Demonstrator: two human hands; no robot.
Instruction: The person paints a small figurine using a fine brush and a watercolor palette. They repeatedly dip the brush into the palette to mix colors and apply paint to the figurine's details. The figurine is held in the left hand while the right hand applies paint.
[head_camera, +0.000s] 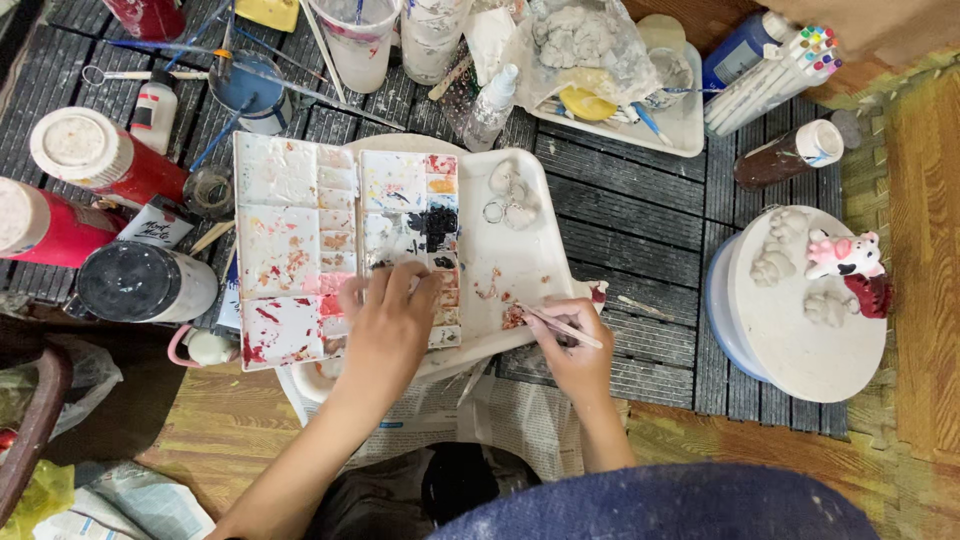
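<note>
Head view, centre of the frame: the left hand (385, 320) presses flat, fingers spread, on the lower edge of a paint-stained palette (345, 245), steadying it; the right hand (570, 355) is closed around a thin brush (560, 326), its tip touching a reddish smear on the white tray (510, 270) just right of the palette; small grey clay pieces (510, 195) lie at the tray's upper end; red paint bottles (85, 175) stand at left; a painted cow figure (845, 255) sits on a round white stand (800, 340) at right; the dark slatted tabletop (640, 210) is crowded; loading the brush well seems to call for light strokes and a firmly held palette.
</note>
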